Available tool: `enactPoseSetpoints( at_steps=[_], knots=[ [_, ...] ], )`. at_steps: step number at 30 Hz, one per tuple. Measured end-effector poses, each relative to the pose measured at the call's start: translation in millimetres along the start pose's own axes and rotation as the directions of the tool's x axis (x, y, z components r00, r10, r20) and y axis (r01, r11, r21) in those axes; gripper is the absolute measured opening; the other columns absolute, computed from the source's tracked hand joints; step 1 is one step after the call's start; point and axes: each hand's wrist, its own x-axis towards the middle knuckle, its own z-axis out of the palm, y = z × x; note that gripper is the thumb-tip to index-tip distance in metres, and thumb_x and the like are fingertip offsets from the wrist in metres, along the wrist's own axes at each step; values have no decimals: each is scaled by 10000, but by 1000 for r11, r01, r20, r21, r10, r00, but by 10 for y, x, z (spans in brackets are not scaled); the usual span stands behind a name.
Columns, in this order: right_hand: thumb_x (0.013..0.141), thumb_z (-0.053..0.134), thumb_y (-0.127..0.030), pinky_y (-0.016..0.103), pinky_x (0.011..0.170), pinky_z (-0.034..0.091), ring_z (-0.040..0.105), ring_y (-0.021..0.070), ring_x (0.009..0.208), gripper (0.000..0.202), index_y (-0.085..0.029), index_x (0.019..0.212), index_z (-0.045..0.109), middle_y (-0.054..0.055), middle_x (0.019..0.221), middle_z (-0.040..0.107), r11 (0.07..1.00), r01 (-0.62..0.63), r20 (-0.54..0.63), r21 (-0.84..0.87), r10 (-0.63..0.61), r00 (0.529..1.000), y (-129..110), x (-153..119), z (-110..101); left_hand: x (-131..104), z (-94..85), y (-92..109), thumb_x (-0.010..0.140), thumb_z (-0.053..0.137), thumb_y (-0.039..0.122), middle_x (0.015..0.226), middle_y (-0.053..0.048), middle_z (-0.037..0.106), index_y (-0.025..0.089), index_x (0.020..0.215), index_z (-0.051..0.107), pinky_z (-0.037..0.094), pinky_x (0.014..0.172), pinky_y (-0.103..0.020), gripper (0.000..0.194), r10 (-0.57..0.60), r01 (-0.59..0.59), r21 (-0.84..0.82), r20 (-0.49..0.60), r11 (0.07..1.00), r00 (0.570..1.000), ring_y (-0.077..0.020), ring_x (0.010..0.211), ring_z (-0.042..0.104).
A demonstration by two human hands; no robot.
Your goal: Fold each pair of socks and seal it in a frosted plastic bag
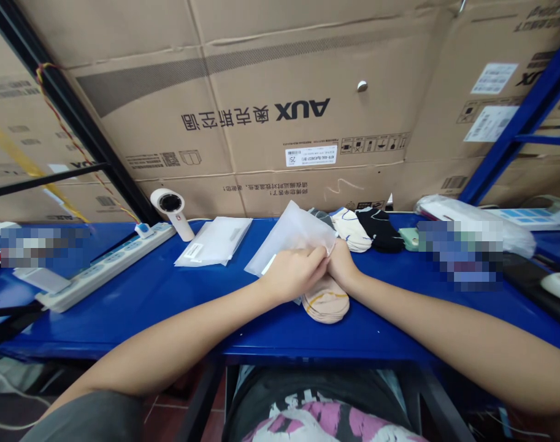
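Observation:
A frosted plastic bag (pixel 291 230) is raised at a slant above the blue table, its edge pinched in my left hand (pixel 295 270). My right hand (pixel 344 265) meets the left at the bag's right edge, fingers closed and partly hidden behind it. Just below both hands lies a beige sock bundle (pixel 326 305) with a yellow line. Behind my right hand are white socks (pixel 352 230) with blue lines, black socks (pixel 379 230) and grey socks (pixel 321 216), partly covered by the bag.
More frosted bags (pixel 214 241) lie left of my hands, beside a white handheld fan (pixel 173 212) and a long power strip (pixel 109 267). To the right are a green item (pixel 409 238) and a plastic-wrapped package (pixel 475 224). Cardboard (pixel 261 73) stands behind the table (pixel 169 313).

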Motion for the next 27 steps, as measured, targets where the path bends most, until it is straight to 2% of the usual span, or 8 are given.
enactPoseSetpoints(
  at_steps=[7,11,14,17,20,22,24,27],
  knots=[
    [701,704,-412,375,844,531,626,277,989,267,-214,880,680,59,867,721,1000,-1,51,-20,2,999,-22,2,17,-8,-2,-8,1022,328,361,819,-73,689,200,908,546,425,618,-279,294,-39,38,-38,-2,999,999,-205,762,646],
    [692,680,-461,397,826,539,615,297,1002,293,-237,880,678,55,833,710,996,3,35,-93,0,999,-113,-24,38,-24,1,53,1006,350,343,750,-51,681,205,890,555,428,626,-281,273,-7,6,-85,-17,996,1000,-189,691,633],
    [685,701,-417,390,828,535,618,287,986,265,-248,887,677,42,819,704,994,4,129,-113,10,992,-146,-38,45,-25,-6,42,1001,362,346,748,-46,685,208,892,560,430,648,-285,265,-47,42,-106,-48,994,998,-185,678,628],
    [655,752,-343,366,765,532,633,266,881,219,-229,814,653,38,764,690,984,-84,282,-160,127,951,-119,-28,23,-14,-19,-50,994,384,352,778,-39,695,214,902,561,404,636,-273,243,-139,130,-123,-64,984,988,-182,691,628],
    [626,782,-291,322,647,503,619,227,750,258,-208,771,585,31,726,666,923,-229,284,-308,319,904,-75,21,-38,4,-27,-166,971,426,361,767,-20,690,225,892,566,342,579,-261,210,-258,248,-159,-47,956,965,-180,680,626],
    [641,766,-281,294,613,470,601,205,728,269,-206,799,561,26,750,656,893,-175,248,-414,296,922,-72,63,-90,17,-32,-226,961,436,370,737,-9,680,233,887,574,305,556,-262,208,-315,305,-184,-25,934,949,-184,664,624],
    [675,728,-278,280,610,439,576,185,719,226,-210,815,563,15,766,638,853,-12,267,-521,177,947,-104,91,-144,26,-38,-260,955,436,370,723,-7,675,237,881,583,282,548,-266,211,-336,327,-199,-14,924,942,-192,662,624],
    [651,726,-247,269,611,417,550,162,706,227,-212,831,592,-3,784,627,810,123,387,-573,135,912,-193,96,-205,26,-48,-267,945,439,363,724,-8,679,235,865,594,276,551,-270,216,-337,326,-219,-12,920,941,-193,666,624]
  ],
)
